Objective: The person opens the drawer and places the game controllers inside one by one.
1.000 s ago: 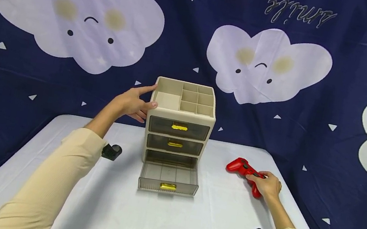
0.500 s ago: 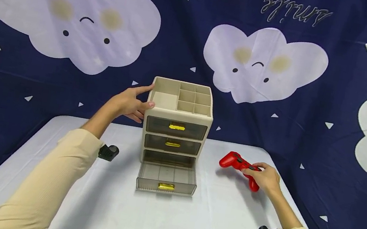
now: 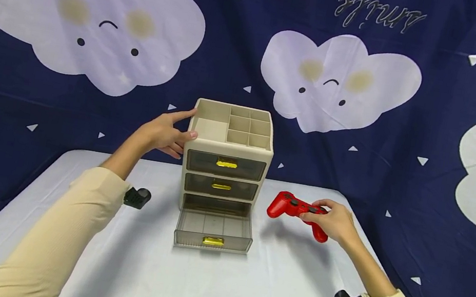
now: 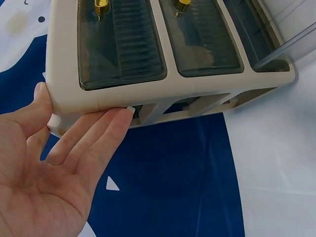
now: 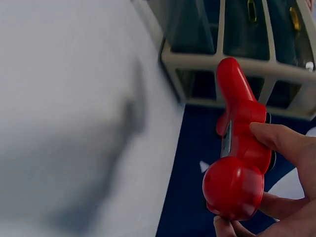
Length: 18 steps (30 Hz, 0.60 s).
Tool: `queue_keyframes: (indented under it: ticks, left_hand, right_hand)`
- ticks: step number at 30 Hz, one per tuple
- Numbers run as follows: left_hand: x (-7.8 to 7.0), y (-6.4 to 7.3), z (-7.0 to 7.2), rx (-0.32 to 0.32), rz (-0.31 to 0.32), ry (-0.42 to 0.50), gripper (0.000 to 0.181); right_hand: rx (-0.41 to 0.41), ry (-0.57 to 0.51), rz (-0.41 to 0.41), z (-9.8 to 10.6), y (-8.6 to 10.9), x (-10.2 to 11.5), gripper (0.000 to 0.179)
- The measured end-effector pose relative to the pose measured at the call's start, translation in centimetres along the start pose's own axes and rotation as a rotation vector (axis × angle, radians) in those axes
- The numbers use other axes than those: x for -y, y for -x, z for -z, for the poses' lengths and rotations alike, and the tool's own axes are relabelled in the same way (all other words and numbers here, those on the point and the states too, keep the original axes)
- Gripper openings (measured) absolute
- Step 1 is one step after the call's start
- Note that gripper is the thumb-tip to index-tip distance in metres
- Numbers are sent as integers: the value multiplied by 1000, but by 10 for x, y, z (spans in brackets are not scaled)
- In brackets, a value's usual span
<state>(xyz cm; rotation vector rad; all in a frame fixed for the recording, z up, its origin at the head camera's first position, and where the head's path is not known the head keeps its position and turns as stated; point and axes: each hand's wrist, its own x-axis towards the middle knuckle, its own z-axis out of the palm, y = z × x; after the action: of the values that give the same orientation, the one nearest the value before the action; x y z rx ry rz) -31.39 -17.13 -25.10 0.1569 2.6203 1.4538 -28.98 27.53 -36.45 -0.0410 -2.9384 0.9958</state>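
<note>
A cream drawer organizer (image 3: 229,150) stands on the table, with a divided tray on top and dark translucent drawers with gold handles below. Its bottom drawer (image 3: 188,238) is pulled out and bare inside. My left hand (image 3: 160,133) rests against the organizer's upper left side, thumb and index finger at the top rim; in the left wrist view its straight fingers (image 4: 101,136) lie along the side wall. To the right of the organizer, my right hand (image 3: 335,222) grips a red game controller (image 3: 293,207) by one end, held above the table with its shadow below.
A white cloth covers the table (image 3: 206,289). Behind it hangs a dark blue curtain (image 3: 232,64) printed with clouds and small triangles. Black wrist cameras (image 3: 136,197) sit on both cuffs.
My right hand has lifted the controller off the table and carried it left toward the organizer. The left hand keeps its place on the organizer; the whole view has shifted slightly.
</note>
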Motion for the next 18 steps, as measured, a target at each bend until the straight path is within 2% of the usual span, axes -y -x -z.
queue_keyframes:
  ticks: [6, 18]
  left_hand:
    - [0, 1, 1, 3, -6, 4, 78]
    - [1, 0, 2, 18, -7, -8, 78]
  right_hand:
    - [17, 9, 70, -6, 7, 22, 56]
    - [105, 4, 172, -23, 13, 60, 49]
